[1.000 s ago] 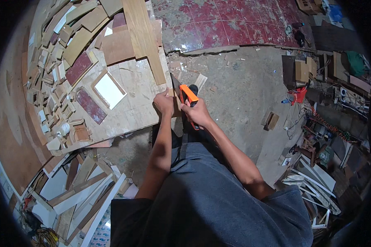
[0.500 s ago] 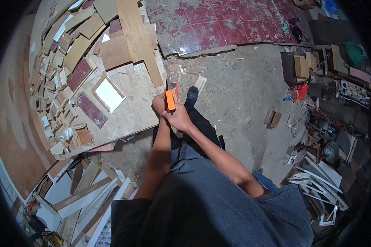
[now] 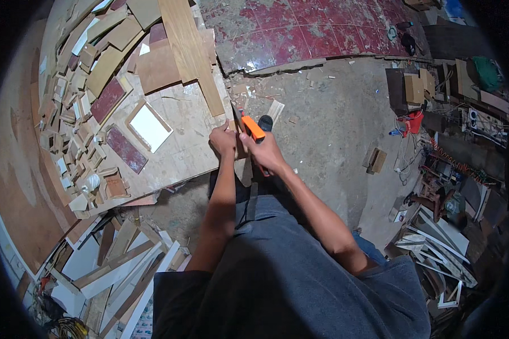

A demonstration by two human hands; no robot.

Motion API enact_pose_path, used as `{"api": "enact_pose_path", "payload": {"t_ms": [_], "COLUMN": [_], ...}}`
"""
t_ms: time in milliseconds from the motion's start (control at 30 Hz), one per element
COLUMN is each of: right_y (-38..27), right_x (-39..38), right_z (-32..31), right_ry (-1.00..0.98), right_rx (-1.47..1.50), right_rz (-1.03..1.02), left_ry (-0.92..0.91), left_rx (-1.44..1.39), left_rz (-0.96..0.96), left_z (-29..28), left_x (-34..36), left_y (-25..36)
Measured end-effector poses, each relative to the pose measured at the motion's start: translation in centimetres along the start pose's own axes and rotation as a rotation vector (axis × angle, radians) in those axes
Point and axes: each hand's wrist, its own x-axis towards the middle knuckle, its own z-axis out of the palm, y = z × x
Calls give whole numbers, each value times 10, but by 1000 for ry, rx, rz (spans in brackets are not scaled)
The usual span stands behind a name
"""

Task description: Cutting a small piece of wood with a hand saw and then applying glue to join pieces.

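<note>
At the right edge of the worktable (image 3: 175,147), my left hand (image 3: 223,138) is closed on a small wooden piece (image 3: 232,126), partly hidden by the fingers. Beside it, my right hand (image 3: 264,150) grips a hand saw (image 3: 253,129) with an orange and black handle and a dark blade, which lies alongside the wood at the table edge. A long light plank (image 3: 184,45) lies on the table above my hands. A white panel with wooden edging (image 3: 148,127) and a dark red board (image 3: 126,149) lie to the left.
Many offcuts (image 3: 87,113) cover the table's left part. Scrap piles (image 3: 113,265) lie at lower left and lower right (image 3: 435,254). Red tiled floor (image 3: 311,34) is beyond cracked concrete (image 3: 333,124). Cables, a red container (image 3: 414,121) and tools line the right side.
Half a second ago my right hand and saw had come left against my left hand; they are now back to the right, with the blade showing again. My left hand has barely moved.
</note>
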Motion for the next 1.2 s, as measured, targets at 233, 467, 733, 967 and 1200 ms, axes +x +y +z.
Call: {"api": "enact_pose_path", "payload": {"t_ms": [233, 467, 733, 967, 1200], "right_y": [7, 7, 8, 13, 12], "right_x": [34, 44, 37, 47, 47], "right_z": [-2, -17, -11, 3, -3], "right_ry": [-70, -140, -145, -71, -74], "right_rx": [107, 268, 336, 133, 195], "right_rz": [179, 230, 224, 124, 209], "left_ry": [-3, 23, -124, -122, -313], "left_rx": [-102, -5, 215, 114, -32], "left_rz": [0, 65, 363, 289, -66], "left_z": [-8, -7, -15, -12, -23], "left_x": [-5, -6, -7, 1, 1], "left_y": [12, 12, -4, 1, 35]}}
